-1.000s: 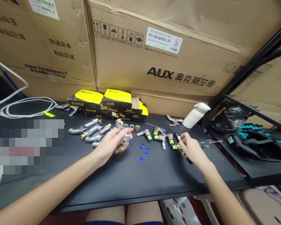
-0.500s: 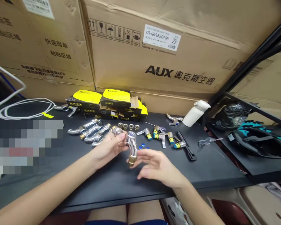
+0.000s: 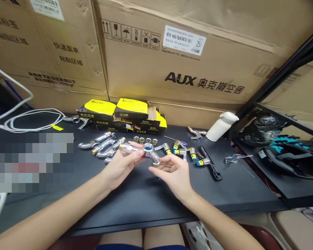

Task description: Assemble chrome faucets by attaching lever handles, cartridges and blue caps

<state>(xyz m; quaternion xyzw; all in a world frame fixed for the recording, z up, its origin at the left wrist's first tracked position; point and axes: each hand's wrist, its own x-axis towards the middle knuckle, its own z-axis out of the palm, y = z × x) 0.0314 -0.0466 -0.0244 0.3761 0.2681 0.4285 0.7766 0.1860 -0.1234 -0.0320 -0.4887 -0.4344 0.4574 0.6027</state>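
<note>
A chrome faucet body (image 3: 155, 157) with brass threaded ends is held over the table in both hands. My left hand (image 3: 120, 168) wraps round its straight arm, and the open round socket faces up. My right hand (image 3: 176, 175) has thumb and fingers closed at the brass tip of the curved end. Behind my left hand lie several similar chrome faucet bodies (image 3: 111, 147). Several small brass rings (image 3: 141, 140) stand in a row behind the held part. Beyond my right hand are several lever handles with yellow and blue cartridges (image 3: 191, 154).
Yellow-black boxes (image 3: 131, 108) are stacked against large cartons (image 3: 135, 73). A white bottle (image 3: 221, 127) stands back right, near a black slim tool (image 3: 212, 166). A white cable (image 3: 31, 119) coils at left; a helmet (image 3: 284, 161) sits right.
The faucet body has turned so its curved end points right instead of down toward me. My right hand's fingers have closed on that end. The view has shifted slightly.
</note>
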